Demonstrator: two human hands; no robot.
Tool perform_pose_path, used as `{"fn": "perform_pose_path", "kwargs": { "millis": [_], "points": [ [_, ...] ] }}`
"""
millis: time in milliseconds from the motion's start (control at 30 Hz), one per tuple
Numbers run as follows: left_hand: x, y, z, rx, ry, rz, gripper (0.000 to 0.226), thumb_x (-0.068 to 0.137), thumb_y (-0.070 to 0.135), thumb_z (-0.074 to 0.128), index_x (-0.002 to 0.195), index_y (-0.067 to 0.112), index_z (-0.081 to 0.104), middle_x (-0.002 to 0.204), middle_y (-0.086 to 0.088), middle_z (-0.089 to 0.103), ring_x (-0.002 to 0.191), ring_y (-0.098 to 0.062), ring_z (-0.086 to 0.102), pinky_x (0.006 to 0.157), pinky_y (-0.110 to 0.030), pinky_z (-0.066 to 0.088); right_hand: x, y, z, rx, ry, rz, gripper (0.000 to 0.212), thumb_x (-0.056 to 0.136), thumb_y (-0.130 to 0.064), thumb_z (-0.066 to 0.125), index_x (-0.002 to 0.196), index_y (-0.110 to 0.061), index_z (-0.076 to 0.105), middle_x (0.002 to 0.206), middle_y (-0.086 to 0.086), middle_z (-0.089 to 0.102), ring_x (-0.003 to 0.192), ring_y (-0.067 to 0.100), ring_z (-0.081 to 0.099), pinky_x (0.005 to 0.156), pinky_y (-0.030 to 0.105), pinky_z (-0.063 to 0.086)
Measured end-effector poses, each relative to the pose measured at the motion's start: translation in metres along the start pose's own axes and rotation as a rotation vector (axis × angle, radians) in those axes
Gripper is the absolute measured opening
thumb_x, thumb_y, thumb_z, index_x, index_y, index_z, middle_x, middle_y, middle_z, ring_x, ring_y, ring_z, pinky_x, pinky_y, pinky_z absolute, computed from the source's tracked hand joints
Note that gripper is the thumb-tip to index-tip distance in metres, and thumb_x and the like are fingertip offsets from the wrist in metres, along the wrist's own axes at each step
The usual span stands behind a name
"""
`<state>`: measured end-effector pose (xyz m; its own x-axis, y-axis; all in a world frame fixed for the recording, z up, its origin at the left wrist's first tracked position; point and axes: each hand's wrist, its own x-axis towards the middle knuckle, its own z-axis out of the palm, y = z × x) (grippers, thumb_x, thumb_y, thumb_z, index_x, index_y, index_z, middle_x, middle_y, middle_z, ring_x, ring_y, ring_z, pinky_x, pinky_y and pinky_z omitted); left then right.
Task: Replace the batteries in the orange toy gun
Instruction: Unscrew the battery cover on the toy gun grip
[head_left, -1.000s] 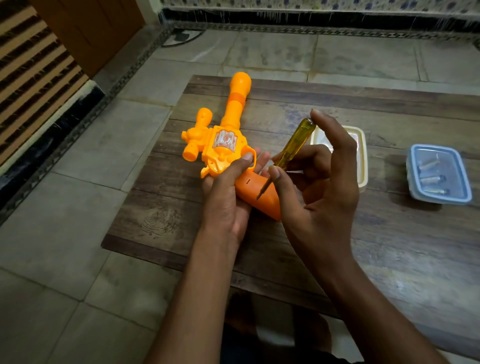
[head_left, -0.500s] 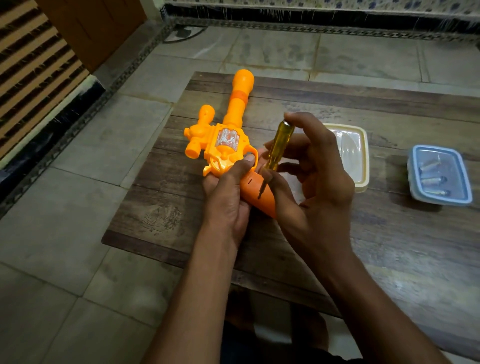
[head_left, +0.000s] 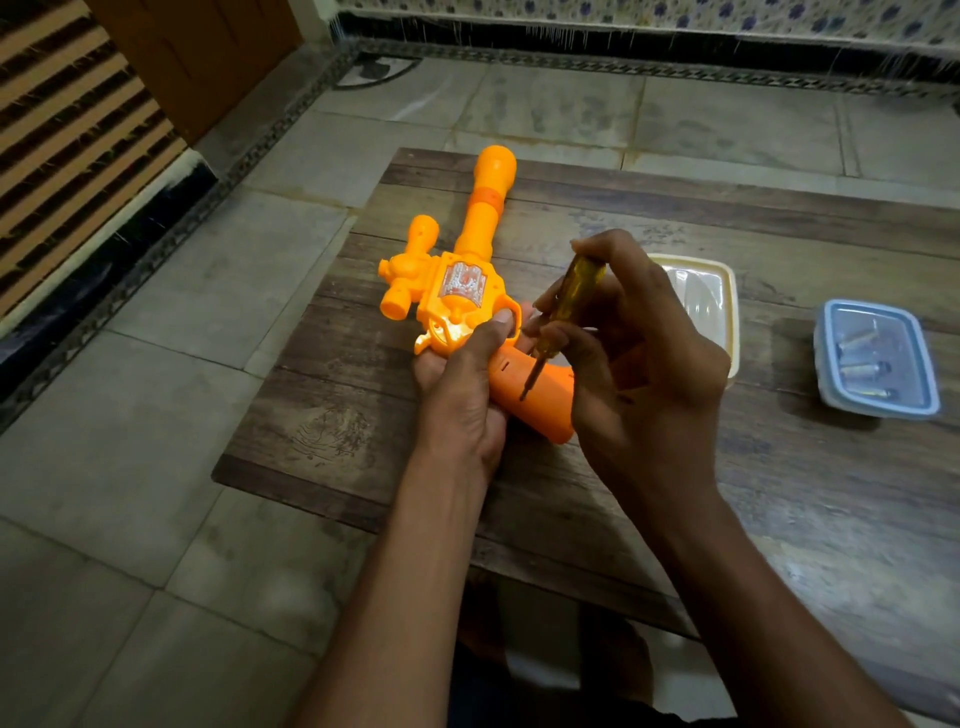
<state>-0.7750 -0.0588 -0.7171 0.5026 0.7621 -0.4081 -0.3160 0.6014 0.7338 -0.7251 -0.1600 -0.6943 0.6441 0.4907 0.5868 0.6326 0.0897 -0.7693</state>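
- Working at a low wooden desk (head_left: 649, 493), I keep the orange toy gun (head_left: 467, 291) lying on its side there, barrel pointing away, so the grip faces up toward me.
- My left hand (head_left: 462, 384) wraps the gun where body meets grip, thumb pressed by the trigger guard, pinning it against the turning force.
- My right hand (head_left: 639, 358) pinches a yellow-handled screwdriver (head_left: 566, 306) in its fingertips, tip set on the grip's battery-cover screw.
- An empty cream tray (head_left: 727, 291) and a blue-rimmed box (head_left: 878, 358) of batteries wait to the right, within reach.
- Against a second ago, the handle has swung upright and my forefinger now curls over it.
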Motion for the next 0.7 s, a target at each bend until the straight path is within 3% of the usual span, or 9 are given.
{"fn": "perform_pose_path", "kwargs": {
  "millis": [100, 167, 300, 433, 567, 700],
  "points": [
    [0.003, -0.003, -0.002, -0.006, 0.037, 0.013, 0.033, 0.087, -0.006, 0.07, 0.11, 0.017, 0.064, 0.105, -0.014, 0.076, 0.101, -0.035, 0.073, 0.095, -0.064, 0.055, -0.001, 0.0, -0.002, -0.025, -0.054, -0.043, 0.043, 0.091, 0.011, 0.058, 0.134, 0.006, 0.054, 0.115, 0.01, 0.069, 0.096, 0.025, 0.073, 0.082, 0.043, 0.06],
    [0.004, -0.006, -0.001, -0.002, 0.053, 0.008, 0.031, 0.087, -0.004, 0.071, 0.112, 0.013, 0.067, 0.115, -0.02, 0.074, 0.109, -0.04, 0.071, 0.097, -0.066, 0.053, -0.001, -0.004, -0.003, -0.036, -0.098, -0.075, 0.045, 0.089, 0.013, 0.054, 0.133, 0.003, 0.056, 0.113, 0.007, 0.069, 0.095, 0.023, 0.072, 0.08, 0.041, 0.059],
    [0.007, -0.006, -0.003, 0.003, 0.035, 0.013, 0.047, 0.082, -0.003, 0.076, 0.126, 0.007, 0.063, 0.113, -0.018, 0.075, 0.102, -0.035, 0.074, 0.091, -0.061, 0.057, -0.004, 0.002, -0.003, 0.039, -0.117, -0.044, 0.047, 0.088, 0.019, 0.047, 0.134, 0.009, 0.053, 0.119, 0.014, 0.067, 0.103, 0.028, 0.07, 0.084, 0.045, 0.059],
    [0.005, -0.004, -0.004, -0.004, -0.032, 0.011, 0.031, 0.089, -0.007, 0.067, 0.116, 0.008, 0.065, 0.086, -0.007, 0.079, 0.079, -0.023, 0.077, 0.079, -0.05, 0.063, -0.002, 0.005, -0.009, 0.092, -0.097, -0.036, 0.038, 0.093, 0.011, 0.055, 0.13, 0.011, 0.053, 0.117, 0.017, 0.066, 0.107, 0.032, 0.07, 0.086, 0.049, 0.057],
    [0.006, -0.004, -0.003, -0.004, -0.02, 0.003, 0.037, 0.09, -0.009, 0.066, 0.126, 0.001, 0.061, 0.084, -0.008, 0.079, 0.076, -0.021, 0.077, 0.064, -0.038, 0.064, -0.001, -0.002, -0.008, 0.055, -0.057, -0.098, 0.033, 0.094, 0.005, 0.066, 0.125, 0.002, 0.059, 0.114, 0.014, 0.068, 0.104, 0.026, 0.071, 0.086, 0.043, 0.059],
    [0.009, -0.008, -0.003, 0.036, 0.033, 0.002, 0.048, 0.086, -0.006, 0.071, 0.132, 0.001, 0.061, 0.115, -0.022, 0.074, 0.103, -0.037, 0.074, 0.085, -0.056, 0.061, -0.001, 0.001, -0.004, 0.015, -0.047, -0.099, 0.03, 0.094, 0.009, 0.064, 0.123, 0.002, 0.063, 0.111, 0.01, 0.071, 0.101, 0.023, 0.072, 0.084, 0.045, 0.058]
  ]
}}
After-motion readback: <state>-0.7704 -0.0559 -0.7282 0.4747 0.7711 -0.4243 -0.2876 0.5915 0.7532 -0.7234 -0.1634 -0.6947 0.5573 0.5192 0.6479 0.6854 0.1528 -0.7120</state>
